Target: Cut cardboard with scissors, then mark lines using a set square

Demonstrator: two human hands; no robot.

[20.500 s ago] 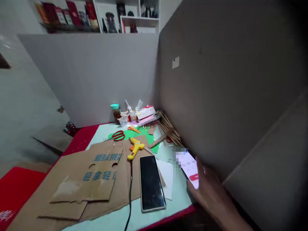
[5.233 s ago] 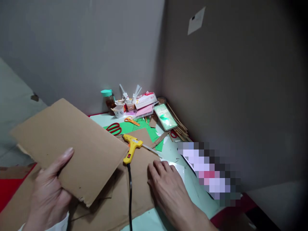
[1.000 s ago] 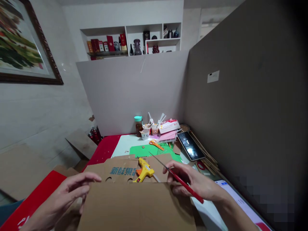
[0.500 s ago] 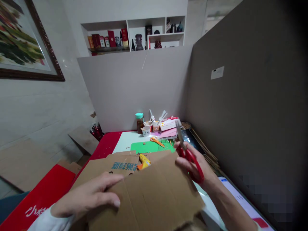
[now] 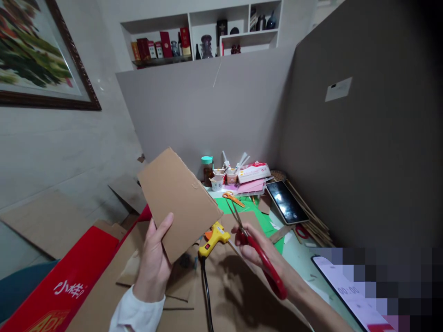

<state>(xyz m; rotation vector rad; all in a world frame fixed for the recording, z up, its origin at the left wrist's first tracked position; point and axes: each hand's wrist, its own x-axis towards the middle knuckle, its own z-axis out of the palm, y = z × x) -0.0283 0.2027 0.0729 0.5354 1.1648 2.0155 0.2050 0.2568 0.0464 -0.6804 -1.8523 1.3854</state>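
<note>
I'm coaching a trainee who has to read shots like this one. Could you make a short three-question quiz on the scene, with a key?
1. Multiple choice: the right hand holds
A) a paper cup
B) a pair of scissors
C) a jar

2. True or false: the left hand has its thumb on the near face of a raised piece of cardboard.

3. Fill in the colour: the yellow glue gun has a ____ cord.

Key:
1. B
2. True
3. Black
</note>
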